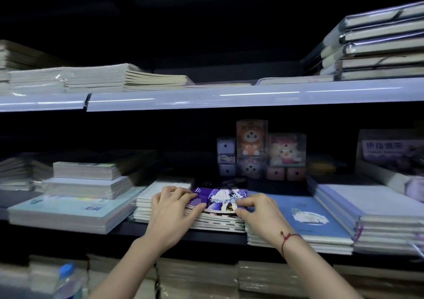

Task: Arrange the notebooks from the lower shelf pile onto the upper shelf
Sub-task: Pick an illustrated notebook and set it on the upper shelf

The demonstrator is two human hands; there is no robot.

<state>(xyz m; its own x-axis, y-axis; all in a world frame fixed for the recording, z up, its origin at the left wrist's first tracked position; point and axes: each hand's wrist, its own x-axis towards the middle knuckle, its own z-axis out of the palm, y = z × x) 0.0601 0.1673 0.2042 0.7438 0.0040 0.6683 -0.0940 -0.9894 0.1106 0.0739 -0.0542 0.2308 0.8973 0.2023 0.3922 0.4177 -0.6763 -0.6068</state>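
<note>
Nearest you, a water bottle [68, 280] with a blue cap stands at lower left. Your left hand [171, 209] curls over the left edge of the purple notebook [220, 198], thumb at its front edge; your right hand [257, 209], a red string [288, 239] on its wrist, pinches the notebook's right front corner. This notebook tops the lower shelf pile [218, 220], between a white stack [149, 204] and blue notebooks [305, 220]. Behind stand boxed toys [252, 147]. Above runs the upper shelf [229, 97], bearing other stacks.
</note>
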